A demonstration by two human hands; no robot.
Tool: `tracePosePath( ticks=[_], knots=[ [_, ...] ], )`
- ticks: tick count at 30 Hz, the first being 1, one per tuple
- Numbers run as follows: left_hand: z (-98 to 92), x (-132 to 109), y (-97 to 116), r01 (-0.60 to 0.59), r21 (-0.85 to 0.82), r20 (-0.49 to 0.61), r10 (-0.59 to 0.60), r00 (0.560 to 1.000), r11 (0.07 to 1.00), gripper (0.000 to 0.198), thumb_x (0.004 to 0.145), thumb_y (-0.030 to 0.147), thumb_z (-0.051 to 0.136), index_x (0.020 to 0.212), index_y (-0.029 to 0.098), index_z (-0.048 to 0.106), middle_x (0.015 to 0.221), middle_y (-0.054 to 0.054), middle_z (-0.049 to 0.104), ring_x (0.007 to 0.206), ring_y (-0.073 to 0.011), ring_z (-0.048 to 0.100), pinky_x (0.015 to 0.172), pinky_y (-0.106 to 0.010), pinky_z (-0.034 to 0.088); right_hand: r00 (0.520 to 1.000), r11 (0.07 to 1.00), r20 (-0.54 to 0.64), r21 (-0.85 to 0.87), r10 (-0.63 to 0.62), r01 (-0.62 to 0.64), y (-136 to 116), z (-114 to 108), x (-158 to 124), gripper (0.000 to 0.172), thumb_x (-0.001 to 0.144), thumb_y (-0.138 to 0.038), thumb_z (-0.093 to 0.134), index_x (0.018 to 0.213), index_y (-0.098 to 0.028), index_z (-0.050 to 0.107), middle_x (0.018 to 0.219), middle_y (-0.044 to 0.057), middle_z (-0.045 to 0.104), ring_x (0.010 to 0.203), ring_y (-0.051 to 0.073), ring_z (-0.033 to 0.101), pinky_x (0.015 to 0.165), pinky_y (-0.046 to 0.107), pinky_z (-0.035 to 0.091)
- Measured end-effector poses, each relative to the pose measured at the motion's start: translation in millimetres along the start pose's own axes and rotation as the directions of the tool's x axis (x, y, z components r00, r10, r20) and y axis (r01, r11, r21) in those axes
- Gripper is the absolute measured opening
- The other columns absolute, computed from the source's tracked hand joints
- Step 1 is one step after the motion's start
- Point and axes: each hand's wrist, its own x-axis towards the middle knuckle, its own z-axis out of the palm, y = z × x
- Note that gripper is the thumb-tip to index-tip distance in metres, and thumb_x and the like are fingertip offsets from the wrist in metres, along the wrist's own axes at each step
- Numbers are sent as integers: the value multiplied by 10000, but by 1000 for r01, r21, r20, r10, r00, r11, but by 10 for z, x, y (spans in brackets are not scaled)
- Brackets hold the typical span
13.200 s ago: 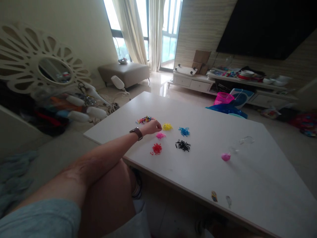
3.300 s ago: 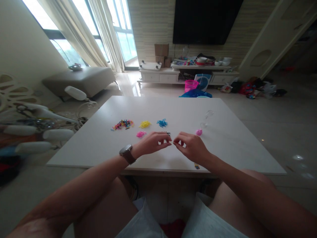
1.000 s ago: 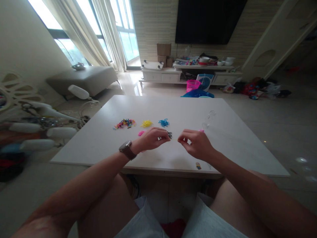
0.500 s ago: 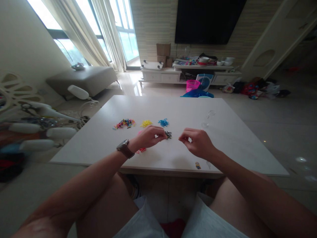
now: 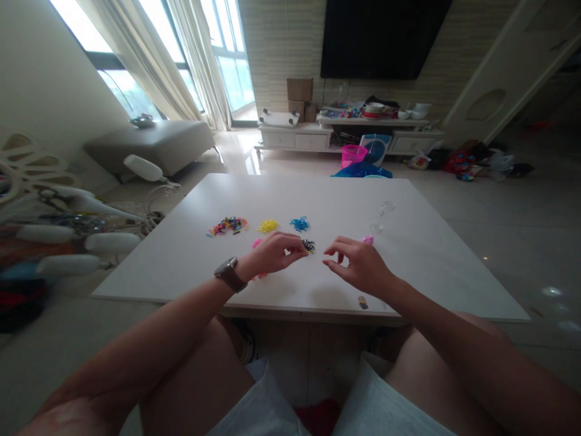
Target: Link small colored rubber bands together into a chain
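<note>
My left hand (image 5: pixel 280 250), with a watch (image 5: pixel 226 266) on its wrist, has thumb and fingers pinched together over the table. A tiny yellowish bit shows at its fingertips, too small to name. Just beyond them lies a pile of small black band-like loops (image 5: pixel 309 244). My right hand (image 5: pixel 358 261) hovers to the right of that pile, its thumb and index finger apart with nothing visible between them. A pink item (image 5: pixel 368 240) shows behind its knuckles. Pink pieces (image 5: pixel 257 243) and red pieces (image 5: pixel 260 277) are partly hidden by my left hand.
The white table (image 5: pixel 436 260) also bears a yellow pile (image 5: pixel 268 226), a blue pile (image 5: pixel 299 224) and a mixed-colour pile (image 5: pixel 229 226). Clear plastic pieces (image 5: pixel 387 209) lie at the right. Near the front edge is a small yellow cartoon figure (image 5: pixel 362 302).
My right hand's thumb and index finger have parted, and the hand has shifted slightly left. The pink item behind it shows more. My left hand stays almost in place, pinched.
</note>
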Motion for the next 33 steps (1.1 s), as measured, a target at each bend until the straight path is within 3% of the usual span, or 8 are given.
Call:
tracePosePath(
  ticks=[13,20,26,29,30,32,33],
  knots=[
    [96,40,85,-39,-7,73,39,997,999,183,955,274,602,857,169,715,738,-35,663,632,-105,569,611,-228,422,1000,1000,-4,6,9,-9,-44,67,13,95,925,-248,665,1013,-214,678,964,11,681,678,108,610,656,258,401],
    [102,32,74,-21,-9,78,22,997,1000,189,958,294,597,896,180,735,751,-42,674,655,-118,589,624,-236,441,1000,1000,22,-22,5,-5,-47,77,10,117,957,-229,587,869,-206,661,861,-1,654,682,110,594,620,251,355],
    [121,41,83,-21,-34,55,23,998,999,196,960,262,581,957,181,760,769,-47,694,660,-113,597,633,-228,457,1000,999,3,-33,28,-28,-54,74,12,90,938,-226,596,871,-204,652,860,0,656,675,111,589,619,255,358],
    [40,62,-113,33,-36,-29,-34,999,999,189,930,283,622,913,179,778,754,-46,705,642,-113,607,645,-229,479,998,998,-17,-10,54,-54,-59,66,11,70,916,-254,644,968,-214,666,933,2,680,672,109,602,641,258,388],
    [-16,62,-234,100,-33,-68,-102,992,994,195,919,297,633,895,172,781,764,-51,715,635,-115,619,642,-230,485,998,998,-26,-4,62,-62,-61,64,9,105,906,-259,658,1001,-216,666,957,4,686,668,108,604,648,260,397],
    [-165,34,-543,293,-48,-144,-297,944,955,219,892,317,649,868,143,779,755,-60,728,577,-118,636,599,-229,487,997,997,-34,2,75,-75,-63,61,5,138,895,-258,665,1026,-217,665,981,8,694,660,108,606,653,263,410],
    [-247,2,-716,392,-66,-191,-398,897,917,230,868,328,666,860,127,776,726,-60,727,555,-125,643,588,-230,489,996,997,-34,0,77,-77,-64,60,1,136,895,-255,660,1025,-216,665,987,10,697,659,109,607,653,264,414]
  ],
)
